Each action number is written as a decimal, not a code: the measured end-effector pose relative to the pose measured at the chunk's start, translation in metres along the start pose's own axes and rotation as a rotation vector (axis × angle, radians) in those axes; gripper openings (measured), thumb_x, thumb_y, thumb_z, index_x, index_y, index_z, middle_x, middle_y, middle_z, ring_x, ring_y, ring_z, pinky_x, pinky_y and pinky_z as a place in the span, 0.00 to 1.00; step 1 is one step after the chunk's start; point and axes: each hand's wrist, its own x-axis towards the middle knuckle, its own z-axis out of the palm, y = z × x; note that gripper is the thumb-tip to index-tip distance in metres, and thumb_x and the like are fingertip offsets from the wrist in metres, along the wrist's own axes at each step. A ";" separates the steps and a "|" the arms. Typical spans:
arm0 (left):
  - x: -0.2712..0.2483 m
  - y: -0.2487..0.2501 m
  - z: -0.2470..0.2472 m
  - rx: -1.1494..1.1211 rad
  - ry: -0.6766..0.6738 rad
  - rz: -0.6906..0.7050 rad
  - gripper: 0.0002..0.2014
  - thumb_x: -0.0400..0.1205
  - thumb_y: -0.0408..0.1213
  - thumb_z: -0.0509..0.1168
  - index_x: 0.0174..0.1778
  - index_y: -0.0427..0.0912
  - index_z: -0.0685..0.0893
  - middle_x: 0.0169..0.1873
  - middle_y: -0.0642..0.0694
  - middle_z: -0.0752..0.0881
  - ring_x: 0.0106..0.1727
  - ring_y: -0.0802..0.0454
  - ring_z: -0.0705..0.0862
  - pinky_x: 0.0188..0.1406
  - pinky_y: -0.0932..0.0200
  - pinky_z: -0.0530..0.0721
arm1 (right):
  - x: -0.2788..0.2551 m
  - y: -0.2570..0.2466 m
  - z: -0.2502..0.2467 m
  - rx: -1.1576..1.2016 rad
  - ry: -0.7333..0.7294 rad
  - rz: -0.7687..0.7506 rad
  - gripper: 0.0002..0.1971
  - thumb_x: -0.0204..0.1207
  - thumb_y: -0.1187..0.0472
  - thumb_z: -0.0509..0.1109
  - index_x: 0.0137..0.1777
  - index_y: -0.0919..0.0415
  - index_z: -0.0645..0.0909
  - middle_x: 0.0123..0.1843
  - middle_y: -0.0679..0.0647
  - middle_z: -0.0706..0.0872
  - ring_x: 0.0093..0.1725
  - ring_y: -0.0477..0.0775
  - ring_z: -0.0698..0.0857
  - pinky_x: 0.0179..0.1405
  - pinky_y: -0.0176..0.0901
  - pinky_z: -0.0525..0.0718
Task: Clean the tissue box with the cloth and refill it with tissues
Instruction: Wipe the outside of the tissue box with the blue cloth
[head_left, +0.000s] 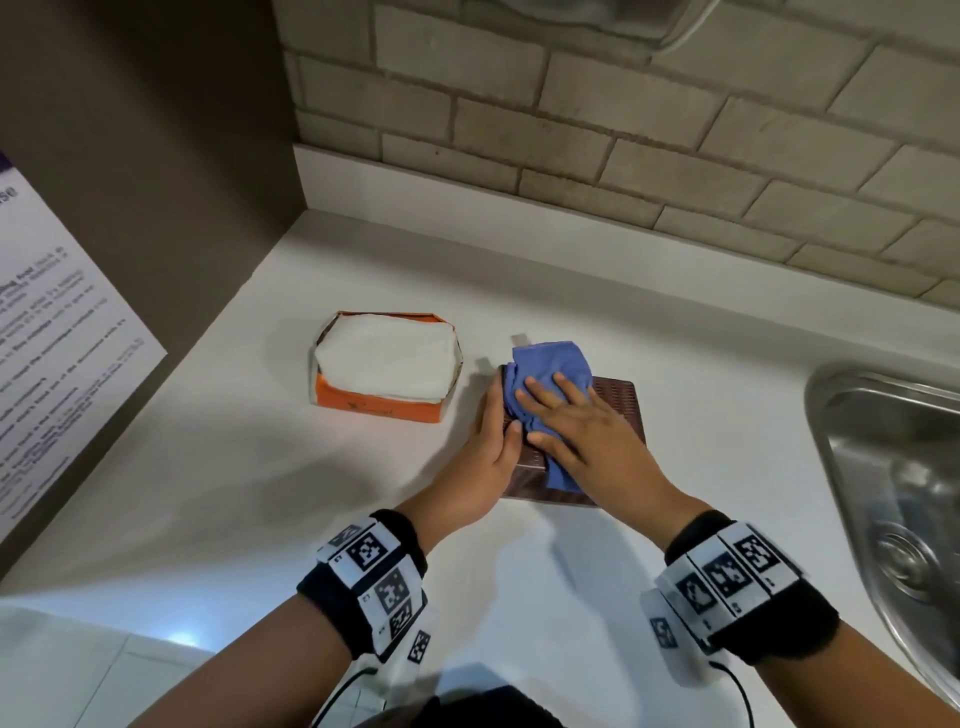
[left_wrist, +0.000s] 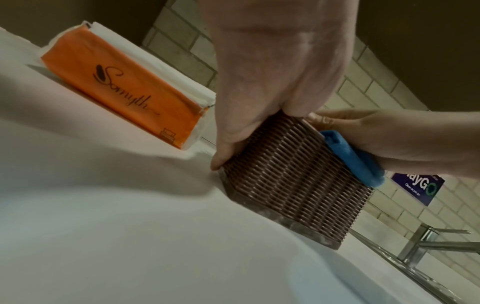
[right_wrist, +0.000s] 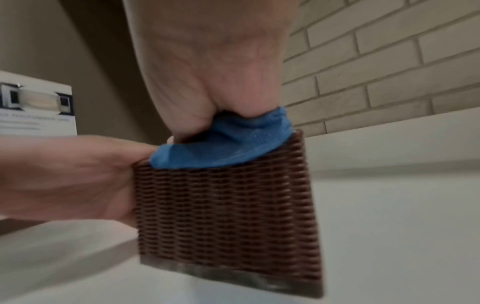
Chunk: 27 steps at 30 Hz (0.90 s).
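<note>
A brown woven tissue box (head_left: 618, 410) stands on the white counter (head_left: 249, 493). My left hand (head_left: 498, 415) grips its left side, thumb over the top edge; the left wrist view shows the fingers curled round the box (left_wrist: 291, 185). A crumpled blue cloth (head_left: 550, 364) lies on top of the box. My right hand (head_left: 561, 415) presses it down with flat, spread fingers. In the right wrist view the cloth (right_wrist: 223, 148) sits bunched between the palm and the box (right_wrist: 226, 216). To the left lies an open orange tissue pack (head_left: 387, 364) holding white tissues.
A steel sink (head_left: 883, 467) lies at the right, its tap (left_wrist: 426, 242) beyond the box. A brick-tiled wall (head_left: 623, 156) runs behind the counter. A brown side panel with a printed notice (head_left: 52, 338) closes off the left.
</note>
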 end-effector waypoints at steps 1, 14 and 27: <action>-0.001 -0.001 -0.001 -0.009 -0.012 -0.004 0.30 0.90 0.35 0.48 0.85 0.46 0.41 0.85 0.52 0.49 0.83 0.65 0.50 0.75 0.82 0.52 | 0.001 0.001 -0.001 0.046 -0.014 -0.007 0.28 0.81 0.41 0.50 0.80 0.48 0.65 0.82 0.46 0.65 0.84 0.50 0.55 0.82 0.48 0.53; -0.002 -0.003 -0.016 -0.138 -0.168 -0.116 0.30 0.90 0.42 0.51 0.85 0.53 0.44 0.84 0.57 0.54 0.84 0.61 0.54 0.84 0.58 0.55 | 0.011 0.004 -0.005 0.080 0.010 -0.010 0.29 0.80 0.38 0.47 0.79 0.46 0.65 0.83 0.44 0.59 0.82 0.44 0.48 0.83 0.50 0.54; -0.004 0.000 -0.009 -0.114 -0.094 -0.058 0.26 0.90 0.35 0.49 0.85 0.46 0.50 0.82 0.55 0.59 0.83 0.62 0.56 0.74 0.80 0.57 | 0.006 -0.005 -0.005 0.182 -0.002 0.008 0.23 0.85 0.49 0.55 0.79 0.46 0.67 0.83 0.41 0.63 0.84 0.42 0.51 0.84 0.46 0.52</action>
